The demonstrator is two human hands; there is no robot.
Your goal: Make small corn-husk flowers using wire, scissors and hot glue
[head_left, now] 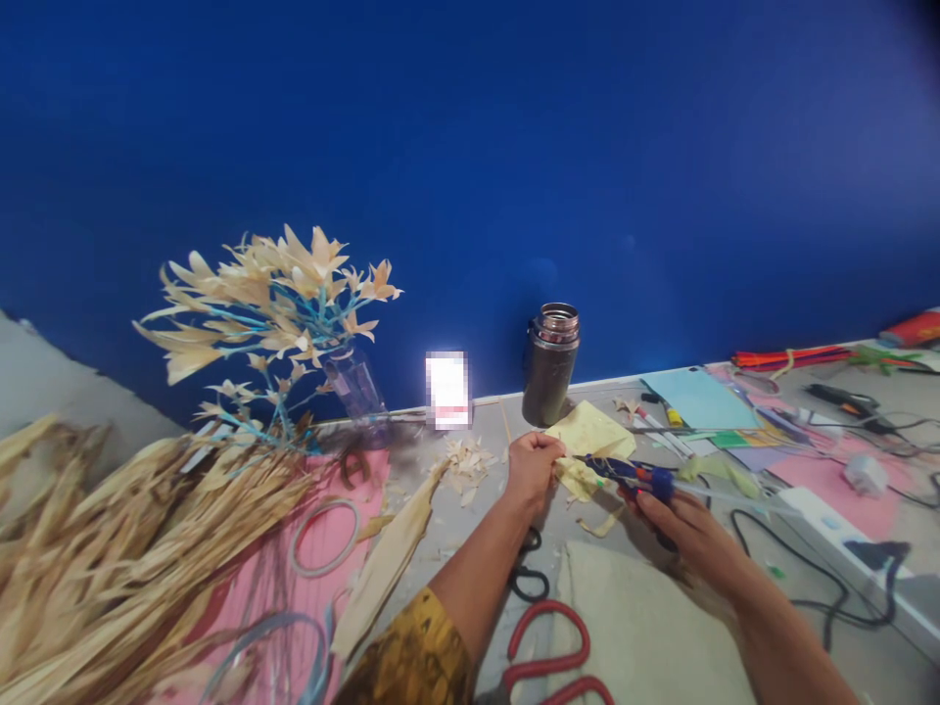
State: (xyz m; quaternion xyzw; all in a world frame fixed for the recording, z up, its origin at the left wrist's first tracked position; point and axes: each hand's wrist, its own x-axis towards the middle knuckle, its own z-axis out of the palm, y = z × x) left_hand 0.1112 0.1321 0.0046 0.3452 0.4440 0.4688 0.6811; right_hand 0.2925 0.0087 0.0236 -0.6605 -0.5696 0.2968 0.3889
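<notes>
"What is seen first?"
"The upper half of the frame is filled by a blue wall (470, 176); the lower left is covered by dry husks (132, 548)."
"And the hands?"
"Right of centre, a glue gun (657, 482) is gripped by the right hand (686, 529), fingers closed round its handle. The left hand (535, 465) is curled near the nozzle; whether anything is pinched cannot be told."
"How is the gun aligned?"
"Lengthwise across the frame, nozzle pointed left towards the left hand, with yellow paper (598, 429) placed just above."
</notes>
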